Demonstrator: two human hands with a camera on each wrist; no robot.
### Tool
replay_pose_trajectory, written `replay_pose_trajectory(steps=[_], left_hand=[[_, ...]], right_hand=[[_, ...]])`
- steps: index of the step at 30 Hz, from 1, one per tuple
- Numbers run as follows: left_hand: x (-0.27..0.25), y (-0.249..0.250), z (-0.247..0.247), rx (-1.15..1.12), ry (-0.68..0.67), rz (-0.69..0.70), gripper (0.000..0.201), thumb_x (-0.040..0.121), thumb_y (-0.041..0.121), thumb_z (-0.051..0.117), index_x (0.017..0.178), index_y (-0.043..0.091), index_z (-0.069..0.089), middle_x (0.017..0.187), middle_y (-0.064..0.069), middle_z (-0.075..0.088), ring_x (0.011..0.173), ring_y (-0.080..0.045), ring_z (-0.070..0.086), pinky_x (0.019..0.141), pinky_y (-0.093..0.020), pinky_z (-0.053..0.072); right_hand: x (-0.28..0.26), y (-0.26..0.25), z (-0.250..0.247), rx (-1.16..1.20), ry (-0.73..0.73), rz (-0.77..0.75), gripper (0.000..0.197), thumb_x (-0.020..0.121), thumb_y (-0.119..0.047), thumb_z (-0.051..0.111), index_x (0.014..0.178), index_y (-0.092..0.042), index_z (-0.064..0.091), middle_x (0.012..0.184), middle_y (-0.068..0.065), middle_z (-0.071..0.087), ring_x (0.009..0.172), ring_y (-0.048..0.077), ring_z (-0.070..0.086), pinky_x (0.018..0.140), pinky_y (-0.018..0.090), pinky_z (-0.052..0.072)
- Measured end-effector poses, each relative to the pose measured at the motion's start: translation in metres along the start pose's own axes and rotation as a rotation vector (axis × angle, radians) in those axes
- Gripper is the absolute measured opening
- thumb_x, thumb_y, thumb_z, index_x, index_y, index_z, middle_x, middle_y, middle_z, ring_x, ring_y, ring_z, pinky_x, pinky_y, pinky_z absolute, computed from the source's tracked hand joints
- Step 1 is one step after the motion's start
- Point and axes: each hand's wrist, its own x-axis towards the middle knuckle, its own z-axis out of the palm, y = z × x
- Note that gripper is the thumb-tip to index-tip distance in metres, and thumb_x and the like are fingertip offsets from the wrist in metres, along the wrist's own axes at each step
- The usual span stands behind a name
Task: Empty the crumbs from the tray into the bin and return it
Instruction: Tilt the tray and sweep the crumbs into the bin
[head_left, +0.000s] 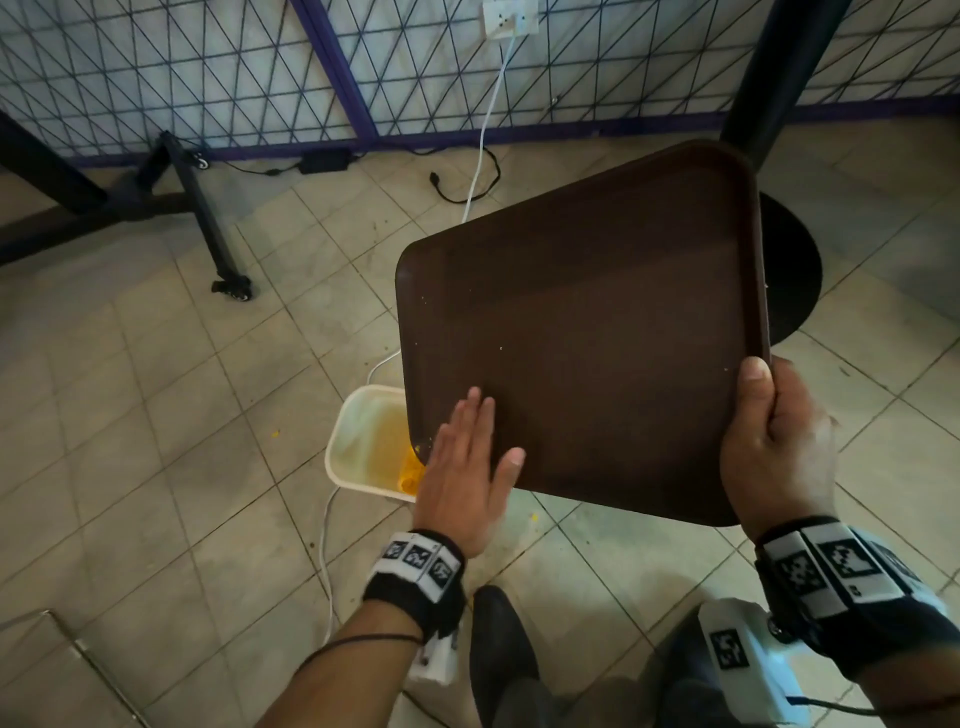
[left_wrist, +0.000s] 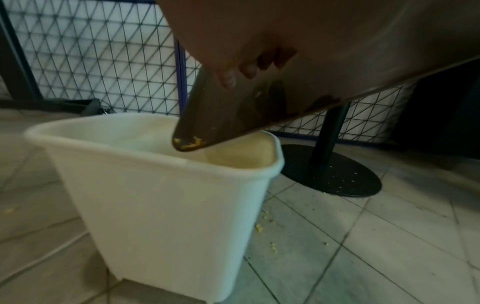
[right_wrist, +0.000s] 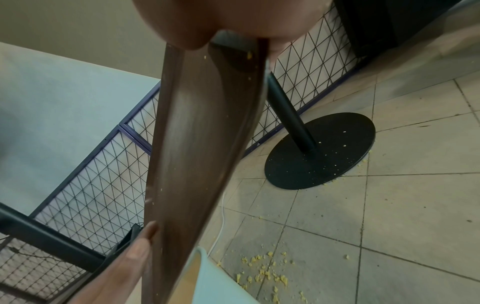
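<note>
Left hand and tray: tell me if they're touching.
Touching. The head view shows the left hand lying flat, fingers straight, on the tray surface near its low corner over the bin.

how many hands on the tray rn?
2. Left hand lies flat on the tray near its low corner over the bin; right hand grips the near right edge.

No words or numbers can be read anywhere; the wrist bands (head_left: 415, 564) only carry black-and-white square code patterns, not letters.
</note>
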Motion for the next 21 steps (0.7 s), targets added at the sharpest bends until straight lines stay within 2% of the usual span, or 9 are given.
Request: replay_pose_trajectory(steps=[2, 4, 6, 8, 10, 12, 16, 19, 21], left_hand=[[0.006, 0.007, 0.014, 0.016, -0.028, -0.007, 0.070, 0.098, 0.063, 0.004, 0.154, 0.025, -0.014, 0.161, 0.007, -0.021, 0.148, -0.009, -0.018, 0.121, -0.032, -0.007], [0.004, -0.002, 0.028, 0.039, -0.063, -0.091, 0.073, 0.096, 0.066, 0.000, 0.153, 0.024, -0.015, 0.162, 0.005, -0.021, 0.149, -0.012, -0.018, 0.123, -0.038, -0.005], [-0.003, -0.021, 0.037, 0.077, -0.133, -0.207, 0.078, 0.094, 0.069, -0.004, 0.155, 0.021, -0.010, 0.163, 0.003, -0.017, 0.150, -0.015, -0.017, 0.123, -0.044, -0.002], [-0.008, -0.038, 0.035, 0.124, -0.176, -0.261, 0.084, 0.092, 0.071, -0.006, 0.157, 0.018, -0.004, 0.165, 0.001, -0.014, 0.150, -0.016, -0.017, 0.123, -0.046, -0.001], [-0.003, -0.045, 0.022, 0.111, -0.128, -0.237, 0.084, 0.092, 0.070, -0.005, 0.158, 0.018, 0.000, 0.164, 0.001, -0.013, 0.151, -0.017, -0.013, 0.123, -0.046, 0.001], [0.012, -0.039, 0.004, 0.085, -0.016, -0.160, 0.079, 0.095, 0.068, -0.001, 0.158, 0.019, 0.000, 0.164, 0.003, -0.013, 0.151, -0.017, -0.009, 0.123, -0.045, 0.004], [0.055, 0.006, -0.023, 0.049, 0.153, 0.007, 0.071, 0.100, 0.064, 0.006, 0.157, 0.024, -0.009, 0.161, 0.007, -0.019, 0.150, -0.013, -0.013, 0.122, -0.037, -0.004], [0.070, 0.036, -0.022, 0.058, 0.117, 0.046, 0.074, 0.098, 0.066, 0.003, 0.156, 0.023, -0.012, 0.163, 0.005, -0.018, 0.150, -0.014, -0.015, 0.122, -0.038, -0.005], [0.064, 0.035, -0.011, 0.063, 0.064, 0.015, 0.077, 0.095, 0.069, 0.001, 0.156, 0.024, -0.014, 0.164, 0.004, -0.018, 0.150, -0.015, -0.016, 0.122, -0.040, -0.004]], right_hand=[[0.000, 0.000, 0.001, -0.002, 0.006, 0.007, 0.035, 0.104, -0.029, 0.033, 0.092, -0.005, 0.055, 0.062, -0.004, 0.047, 0.055, 0.013, 0.047, 0.052, 0.034, 0.039], [0.001, 0.000, 0.000, 0.002, 0.006, 0.026, 0.035, 0.104, -0.029, 0.033, 0.092, -0.006, 0.055, 0.063, -0.004, 0.047, 0.056, 0.012, 0.047, 0.052, 0.033, 0.038], [0.001, 0.001, -0.001, 0.010, 0.008, 0.041, 0.035, 0.104, -0.029, 0.033, 0.092, -0.005, 0.055, 0.063, -0.003, 0.048, 0.057, 0.013, 0.048, 0.053, 0.032, 0.038], [0.002, 0.003, -0.003, 0.010, 0.009, 0.050, 0.036, 0.104, -0.029, 0.033, 0.092, -0.003, 0.055, 0.063, -0.002, 0.048, 0.056, 0.014, 0.047, 0.053, 0.034, 0.039], [0.003, 0.004, -0.005, 0.001, 0.017, 0.051, 0.036, 0.104, -0.030, 0.032, 0.091, -0.004, 0.055, 0.062, -0.002, 0.047, 0.055, 0.016, 0.047, 0.053, 0.036, 0.040], [0.003, 0.005, -0.005, -0.015, 0.025, 0.045, 0.035, 0.104, -0.030, 0.033, 0.089, -0.006, 0.053, 0.062, -0.003, 0.046, 0.055, 0.020, 0.046, 0.054, 0.036, 0.040], [0.002, 0.005, -0.001, -0.030, 0.018, 0.028, 0.037, 0.103, -0.033, 0.033, 0.091, -0.005, 0.054, 0.061, -0.001, 0.047, 0.055, 0.026, 0.048, 0.054, 0.038, 0.043], [0.002, 0.005, 0.000, -0.027, 0.020, 0.011, 0.037, 0.103, -0.034, 0.033, 0.093, -0.006, 0.056, 0.061, -0.005, 0.046, 0.053, 0.022, 0.046, 0.053, 0.037, 0.043], [0.002, 0.002, 0.000, -0.019, 0.025, -0.006, 0.035, 0.103, -0.032, 0.033, 0.091, -0.008, 0.055, 0.061, -0.006, 0.045, 0.052, 0.019, 0.045, 0.052, 0.033, 0.038]])
